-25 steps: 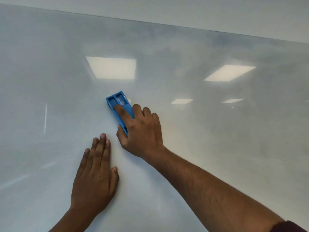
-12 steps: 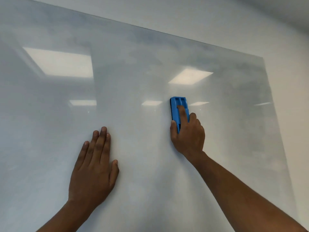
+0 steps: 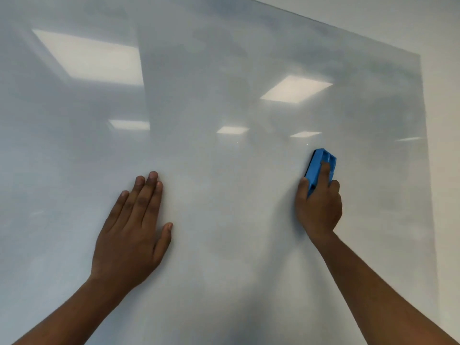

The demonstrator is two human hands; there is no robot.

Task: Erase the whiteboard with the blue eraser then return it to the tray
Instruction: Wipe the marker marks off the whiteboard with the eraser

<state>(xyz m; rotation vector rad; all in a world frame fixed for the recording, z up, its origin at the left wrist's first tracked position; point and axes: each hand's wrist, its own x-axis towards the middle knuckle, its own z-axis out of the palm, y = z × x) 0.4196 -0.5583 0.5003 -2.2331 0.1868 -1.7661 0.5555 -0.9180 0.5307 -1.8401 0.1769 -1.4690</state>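
The whiteboard (image 3: 224, 170) fills almost the whole head view, glossy and grey-white, with faint smudges and reflected ceiling lights. My right hand (image 3: 319, 207) presses the blue eraser (image 3: 317, 165) against the board at the right, index finger laid along its back, thumb on its left side. The eraser stands nearly upright, tilted slightly right. My left hand (image 3: 135, 227) lies flat on the board at the lower left, fingers together, holding nothing. No tray is in view.
The board's right edge (image 3: 427, 170) runs down close to the eraser, with a plain pale wall (image 3: 445, 120) beyond it. The board's top edge slants across the upper right corner.
My right hand has slid the eraser across the board from the centre-left to the right, near the board's right edge. The left hand has stayed flat in place.
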